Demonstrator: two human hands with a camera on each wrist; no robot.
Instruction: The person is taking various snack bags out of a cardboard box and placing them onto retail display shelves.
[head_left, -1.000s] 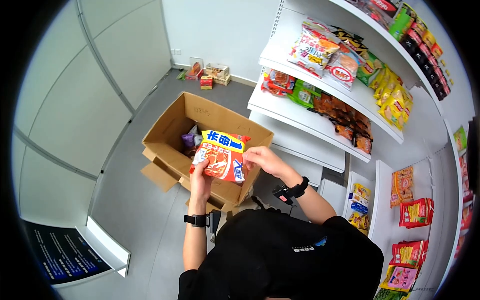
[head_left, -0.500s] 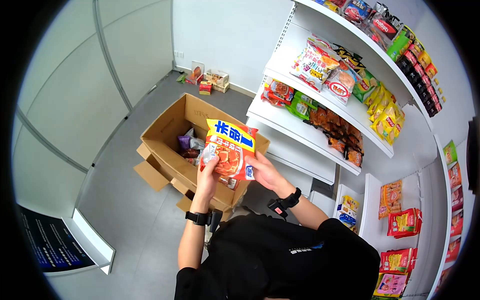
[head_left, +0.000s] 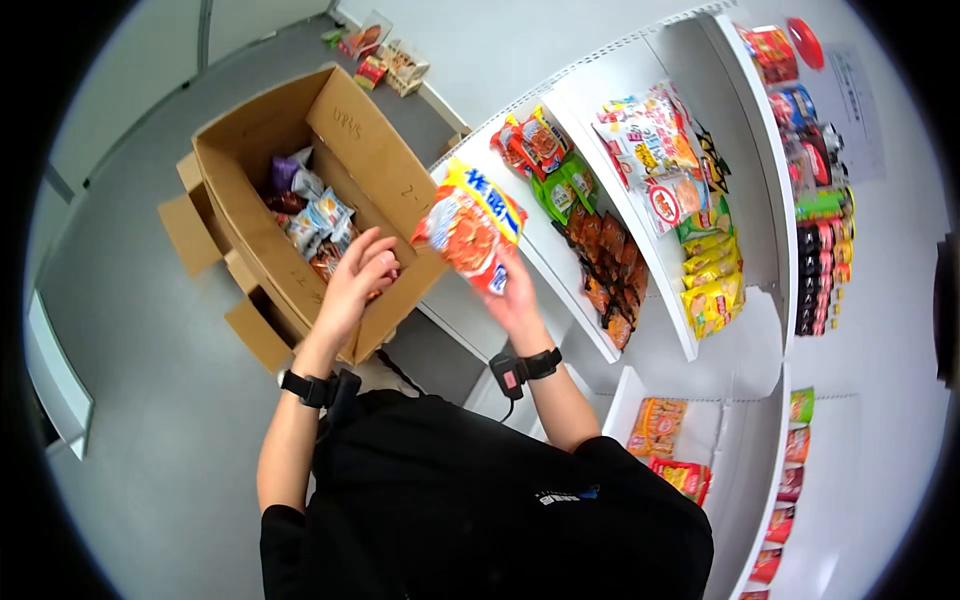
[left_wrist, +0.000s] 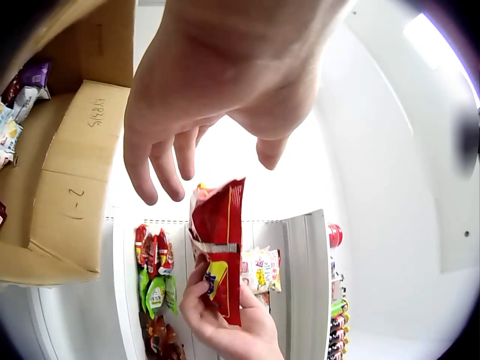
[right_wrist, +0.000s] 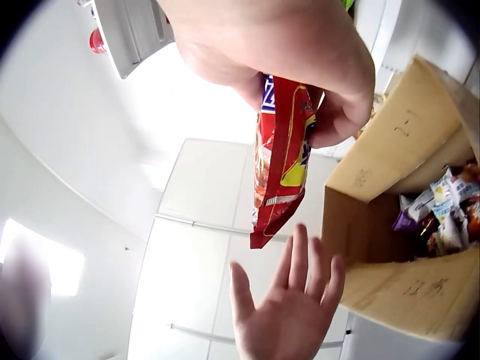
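Our right hand (head_left: 515, 290) pinches the red instant-noodle packet (head_left: 470, 225) by its lower edge, and the packet is up in the air against the white shelf (head_left: 565, 290). Our left hand (head_left: 360, 272) hangs free of it, fingers loosely spread, over the cardboard box (head_left: 215, 140) wall.

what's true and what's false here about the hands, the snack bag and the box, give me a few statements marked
1. The right hand holds the red snack bag. True.
2. The left hand grips the bag too. False: it is apart from the bag, fingers spread, holding nothing.
3. The cardboard box is closed. False: it stands open, with packets inside.
4. The shelves beside the box carry snack bags. True.
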